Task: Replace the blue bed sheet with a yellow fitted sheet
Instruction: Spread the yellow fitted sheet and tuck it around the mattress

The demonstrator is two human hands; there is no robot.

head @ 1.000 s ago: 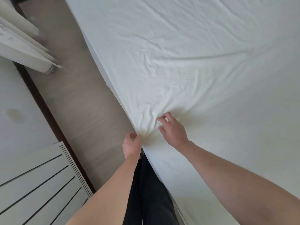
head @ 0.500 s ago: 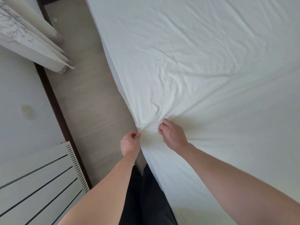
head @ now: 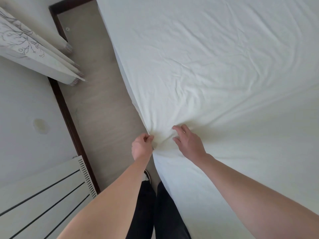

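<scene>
Head view, and you're looking straight down the side of the bed. On your left a strip of pale wood floor (head: 96,94) runs up the frame between the bed and the wall (head: 22,107), edged by a dark brown skirting board (head: 69,121). A white slatted radiator (head: 44,190) sits low on the left, against that wall. Above it, the hem of a patterned curtain (head: 34,54) hangs into the corner, its fringed ends just over the floor. Your own dark trousers (head: 155,213) fill the bottom centre, tight beside the mattress edge, with the toe of a shoe (head: 147,175) peeking out past your left forearm.

Nothing lies on the bed but the sheet itself. The pale yellow fitted sheet (head: 215,80) covers the whole right side of the frame, spread flat over the mattress. Its near edge runs diagonally from top centre down towards your legs, and that's the long line you can follow here. Wrinkles fan out across the cloth from one gathered spot at the edge.

That spot is where you're working. Your left hand (head: 141,146) is at the very edge of the bed, fingers curled, pinching a fold of the sheet between thumb and fingertips. Your right hand (head: 188,144) is just beside it on top of the mattress, fingers bent down into the bunched cloth; whether they actually grasp a fold or only press it, you can't tell from here.
</scene>
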